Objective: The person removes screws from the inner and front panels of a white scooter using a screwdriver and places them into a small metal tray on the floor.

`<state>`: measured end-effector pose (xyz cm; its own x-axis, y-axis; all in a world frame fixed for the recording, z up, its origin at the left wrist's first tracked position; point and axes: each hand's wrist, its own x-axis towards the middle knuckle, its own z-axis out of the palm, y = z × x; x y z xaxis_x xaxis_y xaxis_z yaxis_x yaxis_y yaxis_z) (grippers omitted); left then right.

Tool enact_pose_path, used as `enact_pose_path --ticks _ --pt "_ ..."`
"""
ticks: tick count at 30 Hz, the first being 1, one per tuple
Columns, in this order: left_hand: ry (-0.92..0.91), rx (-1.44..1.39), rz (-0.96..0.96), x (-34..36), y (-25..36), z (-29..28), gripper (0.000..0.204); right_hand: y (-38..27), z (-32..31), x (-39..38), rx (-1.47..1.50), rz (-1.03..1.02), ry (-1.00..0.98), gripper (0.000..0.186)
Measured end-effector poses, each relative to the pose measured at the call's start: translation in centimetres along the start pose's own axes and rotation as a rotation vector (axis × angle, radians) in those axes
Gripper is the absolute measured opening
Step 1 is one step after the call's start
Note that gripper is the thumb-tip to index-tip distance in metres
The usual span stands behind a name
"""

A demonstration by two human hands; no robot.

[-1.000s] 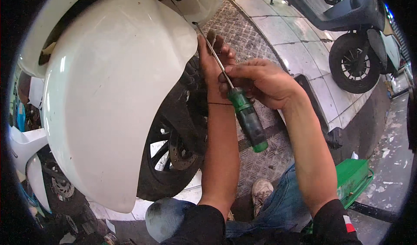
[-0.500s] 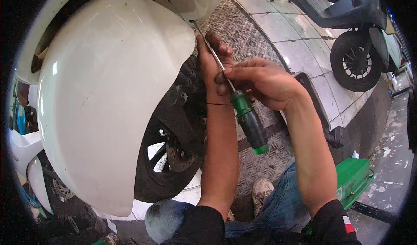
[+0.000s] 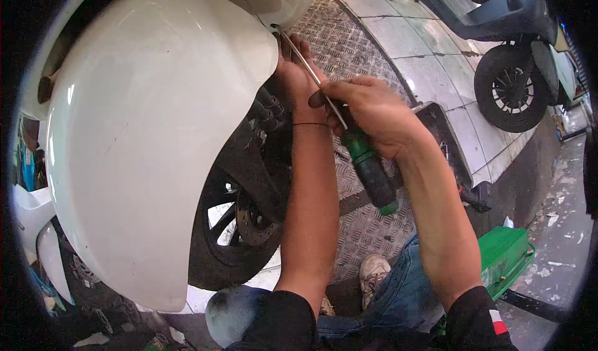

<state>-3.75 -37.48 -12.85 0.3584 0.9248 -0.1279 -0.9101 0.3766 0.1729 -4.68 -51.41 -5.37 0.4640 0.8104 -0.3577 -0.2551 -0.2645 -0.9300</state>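
From afar, I see my right hand (image 3: 381,113) pinching a screwdriver (image 3: 372,175) beside the mounted white fender (image 3: 149,139), work seemingly unfinished; my left hand's (image 3: 295,84) finger grip, I cannot tell.

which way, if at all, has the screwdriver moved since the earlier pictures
Yes, to the right: the screwdriver now has its handle farther from the white fender.

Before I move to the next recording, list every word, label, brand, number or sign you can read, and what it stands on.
No readable text anywhere.
Green-and-black screwdriver: no legible marking.
White fender: no lettering visible.
Red-and-white sleeve patch: no letters discernible.
Green box: any print is too small or blurred.
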Motion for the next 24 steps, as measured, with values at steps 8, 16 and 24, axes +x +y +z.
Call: enact_pose_path --ticks 8,16,24 --pt "-0.035 -0.007 -0.001 0.6 -0.5 -0.3 0.019 0.2 1.0 -0.2 -0.085 -0.037 0.028 0.026" --pt "-0.121 0.083 0.034 2.2 -0.9 -1.7 0.024 0.5 0.4 0.0 -0.098 -0.070 0.084 0.025" --pt "-0.072 0.080 0.055 2.3 -0.7 -1.5 0.024 1.0 -0.1 0.6 -0.206 -0.058 0.116 0.026"
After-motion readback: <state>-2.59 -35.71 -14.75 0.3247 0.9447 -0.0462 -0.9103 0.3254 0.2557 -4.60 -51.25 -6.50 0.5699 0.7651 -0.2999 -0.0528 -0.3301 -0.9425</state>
